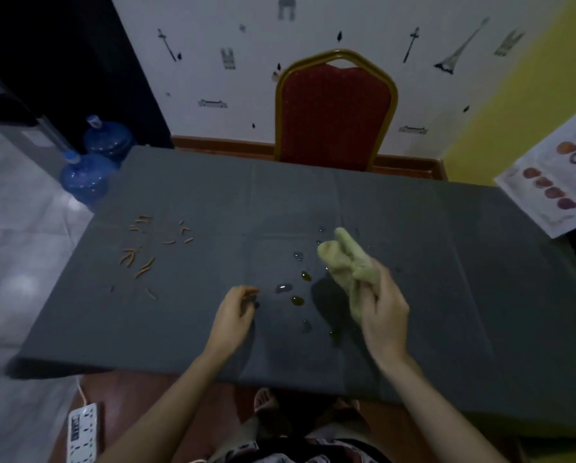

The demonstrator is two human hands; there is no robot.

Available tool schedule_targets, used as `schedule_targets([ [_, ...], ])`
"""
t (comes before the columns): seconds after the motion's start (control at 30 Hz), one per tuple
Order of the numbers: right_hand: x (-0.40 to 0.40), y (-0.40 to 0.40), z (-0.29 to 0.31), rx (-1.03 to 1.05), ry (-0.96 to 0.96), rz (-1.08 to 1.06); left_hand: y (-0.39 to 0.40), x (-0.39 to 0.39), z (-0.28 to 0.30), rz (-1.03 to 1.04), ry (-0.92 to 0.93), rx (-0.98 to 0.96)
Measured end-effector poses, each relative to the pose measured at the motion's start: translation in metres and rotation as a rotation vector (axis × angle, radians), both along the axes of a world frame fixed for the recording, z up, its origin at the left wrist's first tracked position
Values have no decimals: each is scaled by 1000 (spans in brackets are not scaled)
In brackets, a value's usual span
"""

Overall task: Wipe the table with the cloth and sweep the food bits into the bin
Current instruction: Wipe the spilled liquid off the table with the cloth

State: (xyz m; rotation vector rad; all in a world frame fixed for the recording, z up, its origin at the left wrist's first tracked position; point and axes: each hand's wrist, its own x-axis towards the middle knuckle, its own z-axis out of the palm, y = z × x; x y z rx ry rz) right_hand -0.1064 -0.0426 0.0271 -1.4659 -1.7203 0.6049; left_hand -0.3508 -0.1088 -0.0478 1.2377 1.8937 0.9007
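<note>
**Cloth in hand, spill and scraps still on the table**

We stand at the near edge of a table under a grey cover, our right hand raised just above it with the fingers curled tight around a bunched yellow-green cloth, whose free end sticks up and away from us. Our left hand rests near the front edge, fingers drawn together, apparently pinching one orange food bit between their tips. Droplets of liquid bead on the cover between the hands. A scatter of thin orange food bits lies well apart to the left. No bin is in view.

We judge the cloth soft, light and limp; gripped in a wad it should fold flat under the palm for wiping. The scraps look dry and light, likely to skid ahead of the cloth.
</note>
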Motion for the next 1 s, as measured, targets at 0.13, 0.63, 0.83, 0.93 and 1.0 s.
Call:
schedule_targets([
  [0.13,-50,-22,-28,-106,-41,251,-17,-24,-11,-7,168,-34],
  [0.63,-120,-83,-110,-218,-797,476,-46,-40,-43,-68,378,-44],
  [0.83,-114,-82,-120,-144,-802,471,-27,-34,-46,-51,501,-26],
  [0.93,-94,-80,-122,-109,-782,507,-15,-23,-47,-33,555,-34],
  [1.0,-75,-75,-122,-109,-787,518,-7,-15,-46,-19,573,-48],
])
